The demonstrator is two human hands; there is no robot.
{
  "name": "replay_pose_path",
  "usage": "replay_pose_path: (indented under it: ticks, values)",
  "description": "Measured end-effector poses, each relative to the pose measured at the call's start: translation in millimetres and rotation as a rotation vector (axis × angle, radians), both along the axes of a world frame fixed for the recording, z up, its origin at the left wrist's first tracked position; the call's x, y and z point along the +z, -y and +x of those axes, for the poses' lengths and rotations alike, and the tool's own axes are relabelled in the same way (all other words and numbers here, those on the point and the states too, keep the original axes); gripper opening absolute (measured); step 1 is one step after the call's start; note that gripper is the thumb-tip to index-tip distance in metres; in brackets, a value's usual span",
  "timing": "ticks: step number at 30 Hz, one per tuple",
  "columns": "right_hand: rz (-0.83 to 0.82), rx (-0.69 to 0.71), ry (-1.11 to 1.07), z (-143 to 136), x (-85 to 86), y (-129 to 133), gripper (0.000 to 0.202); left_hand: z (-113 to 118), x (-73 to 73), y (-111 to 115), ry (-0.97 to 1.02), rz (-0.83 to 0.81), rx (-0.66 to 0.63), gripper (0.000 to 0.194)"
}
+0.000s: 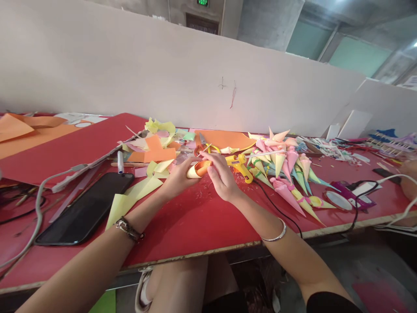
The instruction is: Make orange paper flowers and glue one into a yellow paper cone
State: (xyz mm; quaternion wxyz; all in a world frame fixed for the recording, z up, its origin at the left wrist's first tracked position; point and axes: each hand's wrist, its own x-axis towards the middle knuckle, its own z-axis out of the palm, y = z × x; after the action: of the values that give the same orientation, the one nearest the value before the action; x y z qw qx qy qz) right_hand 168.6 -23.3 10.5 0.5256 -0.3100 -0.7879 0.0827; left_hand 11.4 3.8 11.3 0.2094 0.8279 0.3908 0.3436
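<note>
Between my two hands is a rolled piece of paper [194, 170], pale yellow outside and orange inside, with its open end facing me. My left hand [177, 177] closes round its left side. On the right, my right hand [223, 177] grips the roll's edge with thumb and fingers, the fingers bent over the top. A yellow glue gun [241, 165] lies just right of my right hand. Behind the hands sits a pair of scissors [202, 141], partly hidden. Yellow paper strips [137, 191] lie left of my left hand.
Several pastel paper cones [288, 163] are heaped at right. A black phone [86, 208] lies at left beside a white cable [39, 208]. Paper scraps and orange sheets [224, 140] line the white partition [163, 69]. Another person's hand [408, 178] shows at the far right.
</note>
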Motion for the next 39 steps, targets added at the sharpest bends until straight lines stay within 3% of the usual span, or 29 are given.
replay_pose_path:
  ticks: [22,33,35,39]
  values:
    - [-0.008,-0.021,-0.008,-0.4,-0.7,-1.1,0.027,0.9,-7.4,-3.0,0.029,-0.130,-0.171,0.051]
    - [-0.034,0.001,-0.024,-0.2,1.2,-0.2,0.024,-1.9,-7.1,-3.7,0.076,-0.254,-0.203,0.039]
    - [-0.043,0.010,-0.030,-0.3,1.1,0.2,0.024,-2.3,-6.0,-2.5,0.116,-0.335,-0.246,0.035]
    - [-0.084,0.019,-0.094,-1.5,-1.1,0.9,0.026,-2.0,-2.2,1.7,0.246,-0.650,-0.381,0.025]
